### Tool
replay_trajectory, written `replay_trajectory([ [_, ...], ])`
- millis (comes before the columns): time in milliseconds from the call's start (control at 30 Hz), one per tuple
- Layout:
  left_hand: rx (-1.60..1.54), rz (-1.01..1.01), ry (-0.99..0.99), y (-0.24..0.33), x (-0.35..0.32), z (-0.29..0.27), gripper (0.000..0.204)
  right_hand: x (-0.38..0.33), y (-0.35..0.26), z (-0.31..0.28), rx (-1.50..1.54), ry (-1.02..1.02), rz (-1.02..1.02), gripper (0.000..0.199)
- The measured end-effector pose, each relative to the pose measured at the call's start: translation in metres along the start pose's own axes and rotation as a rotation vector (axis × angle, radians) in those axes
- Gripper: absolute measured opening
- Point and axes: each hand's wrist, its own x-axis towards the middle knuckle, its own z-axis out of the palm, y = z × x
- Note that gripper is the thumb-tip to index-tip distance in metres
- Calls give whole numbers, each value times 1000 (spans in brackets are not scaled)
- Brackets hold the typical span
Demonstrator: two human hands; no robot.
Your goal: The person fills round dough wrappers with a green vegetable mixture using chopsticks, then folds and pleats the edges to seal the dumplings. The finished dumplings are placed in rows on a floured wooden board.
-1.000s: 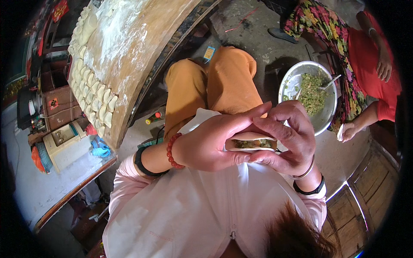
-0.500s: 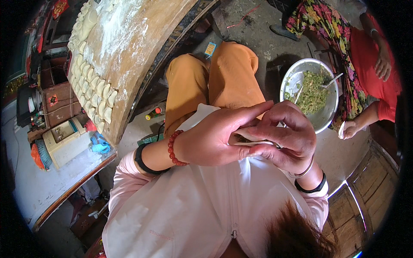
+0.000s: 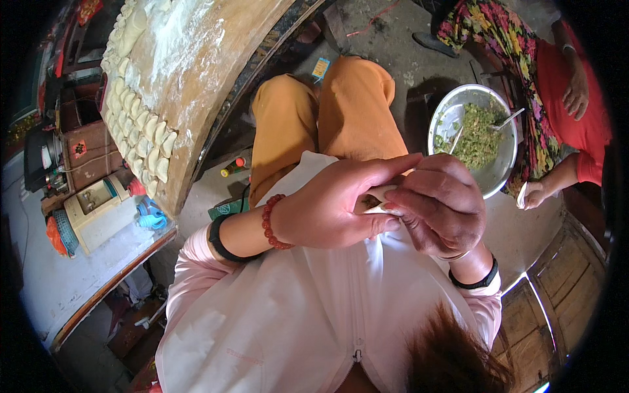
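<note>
Above my lap, a pale dumpling (image 3: 375,202) with filling showing at its opening lies between my two hands. My left hand (image 3: 331,204), with a red bead bracelet at the wrist, cups it, thumb along its near side. The fingers of my right hand (image 3: 445,204) are bent and pinch the dough edge at its right end. Part of the dumpling is hidden behind the fingers. Right of my knees stands a metal bowl (image 3: 438,133) of chopped green filling (image 3: 480,134), with a spoon (image 3: 508,119) in it.
Rows of dumplings (image 3: 139,121) line the left edge of a floured wooden board (image 3: 216,72). A cream box-shaped appliance (image 3: 98,213) sits on a side table (image 3: 59,288). At the right, a person in red (image 3: 570,98) holds a pale wrapper (image 3: 522,196).
My right fingers have closed further over the dumpling's right end, and the dough edge now stands up between them. The left hand has hardly moved. The view has shifted slightly.
</note>
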Motion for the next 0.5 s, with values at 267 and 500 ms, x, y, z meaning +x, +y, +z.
replay_trajectory([
  [267, 371, 126, 186, 2, 6, 0, 38, 1, 6, -13, -110, -82, 129, 29],
  [500, -39, 143, 308, 15, 4, -4, 60, -10, -4, -7, 100, 283, 606, 45],
])
